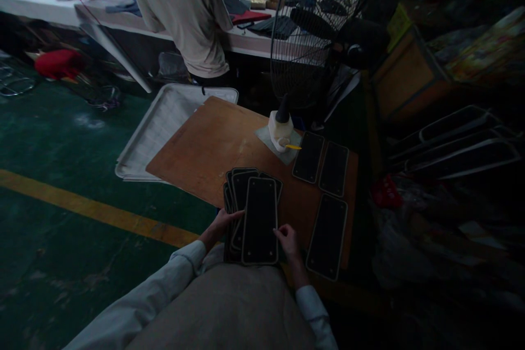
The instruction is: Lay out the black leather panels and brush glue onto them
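Note:
A stack of dark rectangular panels (241, 181) with pale edges and small dots at the corners lies fanned near my lap. On top of it is one such panel (260, 221), lying nearly straight. My left hand (223, 223) grips the stack's left side, thumb on top and the other fingers mostly hidden. With thumb and finger, my right hand (288, 238) pinches the top panel's right edge. Three more panels lie apart at the right of the brown board: one at the upper left (308, 157), one beside it (333, 168) and one nearer me (327, 236).
The brown board (197, 142) overlaps a white tray (164, 115). A whitish bottle with a dark cone top (281, 126) stands on it, with a yellow stick (292, 147). Behind are a fan (303, 38) and a person (184, 16) at a long table. Wire racks (463, 136) stand right.

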### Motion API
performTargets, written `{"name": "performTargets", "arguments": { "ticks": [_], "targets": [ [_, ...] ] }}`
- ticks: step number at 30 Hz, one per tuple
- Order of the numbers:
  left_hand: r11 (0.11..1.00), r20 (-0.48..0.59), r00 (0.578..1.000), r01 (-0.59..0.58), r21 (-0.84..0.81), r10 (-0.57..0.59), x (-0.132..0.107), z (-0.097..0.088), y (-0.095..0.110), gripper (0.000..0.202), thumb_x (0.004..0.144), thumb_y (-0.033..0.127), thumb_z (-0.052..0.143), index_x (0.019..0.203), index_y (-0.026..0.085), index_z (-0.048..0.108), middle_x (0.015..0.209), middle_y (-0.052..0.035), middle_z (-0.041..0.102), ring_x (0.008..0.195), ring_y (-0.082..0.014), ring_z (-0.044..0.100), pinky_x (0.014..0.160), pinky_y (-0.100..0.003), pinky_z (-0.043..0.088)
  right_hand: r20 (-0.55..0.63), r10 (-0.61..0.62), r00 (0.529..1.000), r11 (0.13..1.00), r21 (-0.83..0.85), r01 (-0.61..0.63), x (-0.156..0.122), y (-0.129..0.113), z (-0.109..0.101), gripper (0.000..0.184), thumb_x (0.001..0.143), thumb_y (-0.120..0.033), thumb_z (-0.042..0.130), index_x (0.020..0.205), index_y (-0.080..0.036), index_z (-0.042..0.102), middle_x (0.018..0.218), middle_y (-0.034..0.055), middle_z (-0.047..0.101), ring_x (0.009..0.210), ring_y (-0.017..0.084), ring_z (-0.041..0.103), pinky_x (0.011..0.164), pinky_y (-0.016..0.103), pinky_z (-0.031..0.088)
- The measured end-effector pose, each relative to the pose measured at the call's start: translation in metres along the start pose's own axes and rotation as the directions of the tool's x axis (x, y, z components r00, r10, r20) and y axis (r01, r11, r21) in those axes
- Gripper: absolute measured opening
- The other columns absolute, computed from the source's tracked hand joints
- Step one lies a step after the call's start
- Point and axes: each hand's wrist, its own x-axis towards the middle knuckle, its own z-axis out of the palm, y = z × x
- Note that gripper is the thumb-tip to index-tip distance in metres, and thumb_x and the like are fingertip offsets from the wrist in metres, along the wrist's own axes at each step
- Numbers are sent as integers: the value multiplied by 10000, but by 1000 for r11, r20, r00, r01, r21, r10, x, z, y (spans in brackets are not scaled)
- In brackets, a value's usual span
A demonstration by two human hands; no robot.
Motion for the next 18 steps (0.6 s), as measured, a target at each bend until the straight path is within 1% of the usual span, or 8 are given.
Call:
{"name": "performTargets", "arguments": {
  "ticks": [2,5,8,10,12,14,18],
  "targets": [
    [1000,-16,1000,0,-4,-1,1,-2,-3,652,548,379,915,1091,101,686,1096,-160,735,1001,-325,702,854,-401,592,-33,9,999,1000,23,-8,-1,6,-11,498,607,-693,669,633,-203,583,613,4,612,620,185,559,615,302,450],
    [1000,-9,1000,-4,-24,3,3,-5,-6,651,547,370,917,1095,106,684,1094,-153,737,997,-317,705,862,-393,591,-130,42,991,999,30,-38,-4,19,-39,510,626,-704,640,685,-200,595,649,9,624,643,189,573,638,309,462],
    [1000,-10,1000,7,-13,-7,5,-8,-7,650,549,380,914,1094,106,687,1085,-151,741,988,-317,709,865,-395,590,-252,87,964,996,12,-87,-5,32,-67,544,601,-735,634,699,-202,592,662,24,633,650,203,579,637,324,461],
    [1000,-8,1000,9,-2,-9,6,-10,-8,648,552,387,910,1095,109,690,1086,-151,741,996,-323,706,869,-397,589,-314,110,943,993,-5,-118,-4,39,-79,560,577,-756,632,680,-209,577,639,29,626,628,208,572,609,327,453],
    [1000,-8,1000,2,12,-2,8,-12,-9,647,558,389,906,1101,110,689,1086,-151,740,1004,-331,703,865,-399,590,-358,125,925,989,-27,-143,-1,43,-83,553,586,-765,614,661,-221,554,604,25,607,592,206,556,576,325,438],
    [1000,-17,1000,-2,25,2,9,-14,-9,649,567,386,902,1109,105,683,1089,-153,739,1008,-334,701,859,-399,593,-399,129,908,985,-56,-164,1,46,-82,521,618,-750,591,654,-235,526,591,21,589,580,206,543,570,326,426],
    [1000,-16,1000,-6,12,6,10,-19,-7,645,597,376,892,1132,94,667,1098,-155,736,1003,-318,705,860,-387,595,-462,105,880,972,-139,-189,0,47,-77,399,710,-642,554,654,-260,452,614,24,555,590,216,526,602,344,412]
  ]
}}
